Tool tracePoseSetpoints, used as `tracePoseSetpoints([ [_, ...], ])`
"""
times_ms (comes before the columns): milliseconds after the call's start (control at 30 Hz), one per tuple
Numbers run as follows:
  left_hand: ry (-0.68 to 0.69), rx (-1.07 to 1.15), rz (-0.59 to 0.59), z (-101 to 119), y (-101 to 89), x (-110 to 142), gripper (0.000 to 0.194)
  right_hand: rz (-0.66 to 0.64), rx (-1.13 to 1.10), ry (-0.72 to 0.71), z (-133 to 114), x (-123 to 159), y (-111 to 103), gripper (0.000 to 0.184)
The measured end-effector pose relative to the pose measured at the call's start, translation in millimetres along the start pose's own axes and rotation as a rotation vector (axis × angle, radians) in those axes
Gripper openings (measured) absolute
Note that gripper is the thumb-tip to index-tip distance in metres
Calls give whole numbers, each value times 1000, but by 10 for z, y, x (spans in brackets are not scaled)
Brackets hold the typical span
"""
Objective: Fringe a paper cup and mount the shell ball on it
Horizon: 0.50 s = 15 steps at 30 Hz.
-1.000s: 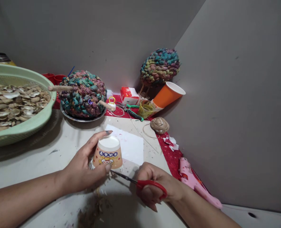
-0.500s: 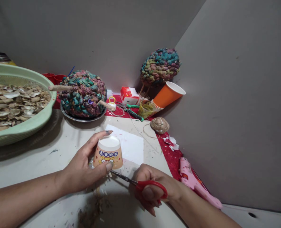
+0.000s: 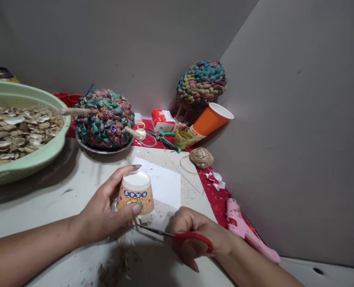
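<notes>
My left hand point(image 3: 109, 207) is wrapped round a small paper cup point(image 3: 137, 195) turned base up, its thumb across the printed side. The cup has an orange-tan band with blue round marks and a cartoon figure. Its lower edge looks cut into a fringe. In my right hand point(image 3: 195, 235) are red-handled scissors point(image 3: 191, 237), their blades pointing left to the cup's lower edge, just below my left thumb. Part of the cup's far side is hidden by my left hand. A white sheet of paper point(image 3: 168, 185) lies on the table behind the cup.
A green basket point(image 3: 53, 153) of shells fills the left. Behind stand a coloured peanut-textured ball point(image 3: 105, 119) on a metal dish and a similar ball point(image 3: 202, 83). Pliers point(image 3: 169, 144), a twine ball point(image 3: 201, 158), an orange cup point(image 3: 211, 120) and a pink glue gun point(image 3: 248, 235) lie to the right.
The scissors have shifted slightly down and right, and their blades now look closer together. The cup has turned and tilted a little in my left hand, showing more of its fringed edge.
</notes>
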State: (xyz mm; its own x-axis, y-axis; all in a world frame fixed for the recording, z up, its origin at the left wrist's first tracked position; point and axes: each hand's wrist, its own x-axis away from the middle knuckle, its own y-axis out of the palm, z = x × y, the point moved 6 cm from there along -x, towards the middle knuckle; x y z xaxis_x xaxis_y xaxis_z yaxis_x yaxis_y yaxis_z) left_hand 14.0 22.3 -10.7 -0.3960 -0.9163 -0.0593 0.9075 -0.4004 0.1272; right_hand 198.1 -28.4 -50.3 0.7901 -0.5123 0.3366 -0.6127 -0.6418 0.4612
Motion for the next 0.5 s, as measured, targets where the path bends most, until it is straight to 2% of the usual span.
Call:
tracePoseSetpoints([
  [200, -53, 139, 43, 12, -31, -63, 59, -57, 275, 119, 95, 82, 1, 58],
  [300, -73, 249, 40, 29, -18, -88, 58, -84, 336, 108, 40, 66, 39, 64],
  [400, -80, 283, 50, 34, -13, -89, 58, -40, 333, 95, -35, 38, 70, 67],
  [500, -80, 287, 56, 32, -12, -79, 59, 23, 359, 101, -93, 26, 101, 63],
])
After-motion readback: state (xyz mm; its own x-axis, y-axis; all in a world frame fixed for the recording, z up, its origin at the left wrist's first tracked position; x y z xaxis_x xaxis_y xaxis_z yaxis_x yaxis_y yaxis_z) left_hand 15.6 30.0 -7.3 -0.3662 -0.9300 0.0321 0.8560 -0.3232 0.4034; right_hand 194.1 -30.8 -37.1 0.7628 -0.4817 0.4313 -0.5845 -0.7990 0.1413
